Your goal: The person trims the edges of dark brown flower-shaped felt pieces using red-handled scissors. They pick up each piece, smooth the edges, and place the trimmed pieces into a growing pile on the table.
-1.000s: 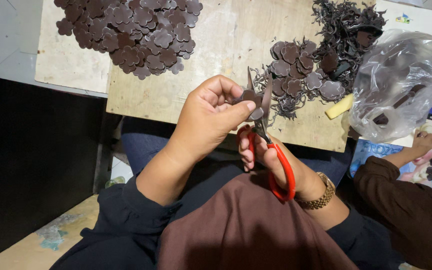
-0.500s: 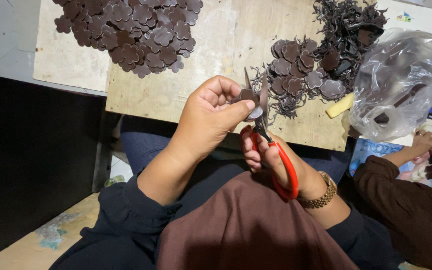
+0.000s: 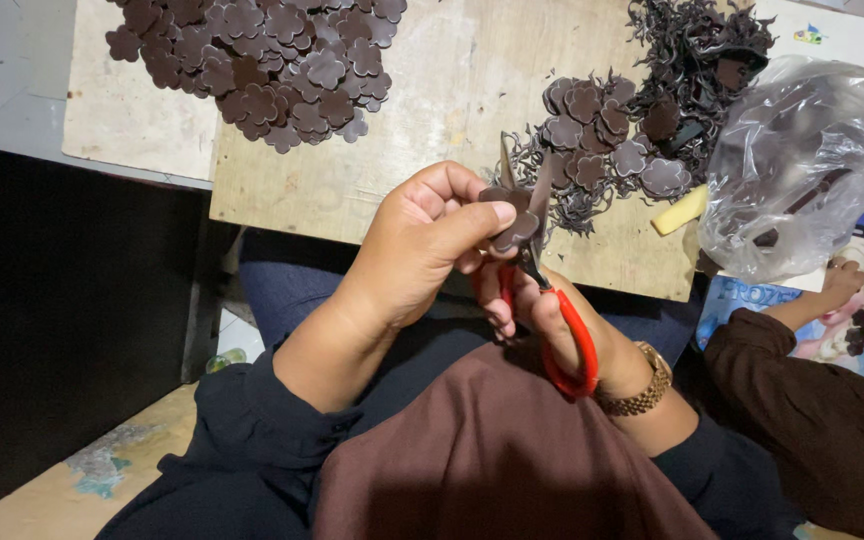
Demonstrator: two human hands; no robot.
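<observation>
The left hand (image 3: 422, 250) pinches a brown flower-shaped piece (image 3: 508, 215) near the tabletop's (image 3: 432, 120) near edge. The right hand (image 3: 542, 320) is clamped on red-handled scissors (image 3: 542, 290), whose open blades point away toward the far edge.

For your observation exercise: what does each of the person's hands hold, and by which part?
The left hand pinches a small dark brown flower-shaped cutout by its edge, between thumb and fingers. The right hand holds red-handled metal scissors by the handle loops.

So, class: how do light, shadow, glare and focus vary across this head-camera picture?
Head view: the board is evenly lit; the plastic bag shows pale glare; the space at left below the board is in deep shadow; the left hand, right hand and scissors look sharp, with no motion blur.
</observation>
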